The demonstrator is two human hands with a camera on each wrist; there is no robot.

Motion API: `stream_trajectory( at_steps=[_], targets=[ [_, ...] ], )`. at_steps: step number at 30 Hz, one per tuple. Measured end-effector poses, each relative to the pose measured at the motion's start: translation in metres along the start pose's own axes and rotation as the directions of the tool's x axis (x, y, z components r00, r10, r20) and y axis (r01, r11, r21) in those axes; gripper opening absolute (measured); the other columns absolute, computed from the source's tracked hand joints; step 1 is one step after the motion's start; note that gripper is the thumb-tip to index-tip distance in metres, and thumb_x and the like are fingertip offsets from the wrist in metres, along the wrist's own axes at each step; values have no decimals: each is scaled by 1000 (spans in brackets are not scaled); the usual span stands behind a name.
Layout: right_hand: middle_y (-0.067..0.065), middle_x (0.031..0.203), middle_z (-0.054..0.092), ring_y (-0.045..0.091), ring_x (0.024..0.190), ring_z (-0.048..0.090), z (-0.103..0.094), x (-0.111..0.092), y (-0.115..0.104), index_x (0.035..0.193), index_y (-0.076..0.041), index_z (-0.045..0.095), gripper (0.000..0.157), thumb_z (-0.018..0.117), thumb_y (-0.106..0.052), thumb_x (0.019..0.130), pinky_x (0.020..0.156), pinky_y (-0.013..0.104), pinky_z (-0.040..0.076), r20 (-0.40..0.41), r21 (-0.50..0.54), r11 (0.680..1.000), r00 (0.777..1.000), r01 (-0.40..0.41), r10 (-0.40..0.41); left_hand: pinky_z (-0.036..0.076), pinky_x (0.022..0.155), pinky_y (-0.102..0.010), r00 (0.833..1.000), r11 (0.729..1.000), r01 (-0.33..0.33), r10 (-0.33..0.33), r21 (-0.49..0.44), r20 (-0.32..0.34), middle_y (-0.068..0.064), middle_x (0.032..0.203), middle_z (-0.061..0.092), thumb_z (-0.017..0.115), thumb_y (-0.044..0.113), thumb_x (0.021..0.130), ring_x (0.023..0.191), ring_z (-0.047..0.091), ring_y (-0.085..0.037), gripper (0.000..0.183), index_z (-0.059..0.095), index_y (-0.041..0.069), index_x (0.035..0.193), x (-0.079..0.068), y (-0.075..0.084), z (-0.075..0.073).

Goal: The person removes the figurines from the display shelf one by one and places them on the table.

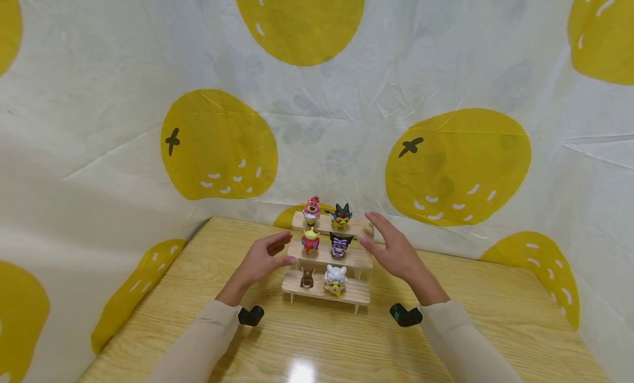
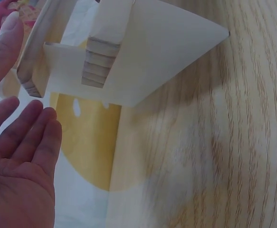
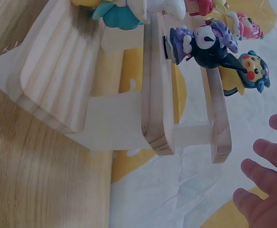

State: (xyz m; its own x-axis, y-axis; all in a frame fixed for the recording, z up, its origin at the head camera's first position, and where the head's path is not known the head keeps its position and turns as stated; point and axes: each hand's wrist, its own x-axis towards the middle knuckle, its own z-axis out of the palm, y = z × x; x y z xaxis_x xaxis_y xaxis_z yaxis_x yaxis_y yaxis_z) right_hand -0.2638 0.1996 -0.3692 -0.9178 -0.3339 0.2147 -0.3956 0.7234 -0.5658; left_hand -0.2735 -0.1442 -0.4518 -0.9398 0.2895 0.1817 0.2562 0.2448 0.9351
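A three-tier wooden display stand (image 1: 358, 293) holds small figures in pairs. A pink bear (image 1: 312, 211) and a yellow figure with dark ears (image 1: 341, 218) top it. The middle tier carries a red-and-green figure (image 1: 310, 242) and a black-and-purple one (image 1: 339, 246). Below are a brown figure (image 1: 307, 278) and a yellow one in a white hat (image 1: 335, 280). My left hand (image 1: 264, 255) is at the stand's left side, thumb and fingers spread apart. On the other side my right hand (image 1: 396, 252) has its fingers extended near the upper tiers. Neither hand holds anything.
The stand is on a wood-grain table (image 1: 297, 339). A white cloth (image 1: 327, 97) printed with yellow fruit hangs behind and along both sides. Dark wrist-camera pieces (image 1: 251, 316) show beside both sleeves.
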Motion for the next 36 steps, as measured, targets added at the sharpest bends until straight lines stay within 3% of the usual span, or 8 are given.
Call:
stream_trajectory(
  at_steps=[12, 22, 36],
  targets=[
    [15, 166, 42, 43, 153, 38, -1, 19, -7, 161, -17, 43, 63, 66, -31, 104, 122, 64, 35, -29, 128, 991, 998, -44, 48, 48, 115, -49, 999, 1000, 29, -29, -12, -23, -18, 152, 58, 83, 21, 91, 141, 56, -38, 62, 60, 6, 147, 7, -6, 4],
    [19, 160, 49, 39, 150, 46, 3, 34, -10, 155, -6, 50, 58, 69, -23, 103, 118, 55, 44, -9, 374, 927, 999, -40, 47, 54, 109, -44, 998, 998, 60, -60, -8, -31, -16, 149, 62, 84, 21, 90, 138, 60, -36, 60, 63, 5, 144, 8, -8, 4],
    [20, 155, 54, 37, 145, 52, 13, 52, -15, 152, -5, 53, 57, 72, -19, 100, 116, 54, 47, 32, 485, 862, 988, -148, 152, 55, 107, -41, 996, 997, 73, -74, -32, -45, -15, 147, 63, 86, 21, 88, 135, 62, -34, 59, 65, 6, 142, 9, -10, 5]
  ],
)
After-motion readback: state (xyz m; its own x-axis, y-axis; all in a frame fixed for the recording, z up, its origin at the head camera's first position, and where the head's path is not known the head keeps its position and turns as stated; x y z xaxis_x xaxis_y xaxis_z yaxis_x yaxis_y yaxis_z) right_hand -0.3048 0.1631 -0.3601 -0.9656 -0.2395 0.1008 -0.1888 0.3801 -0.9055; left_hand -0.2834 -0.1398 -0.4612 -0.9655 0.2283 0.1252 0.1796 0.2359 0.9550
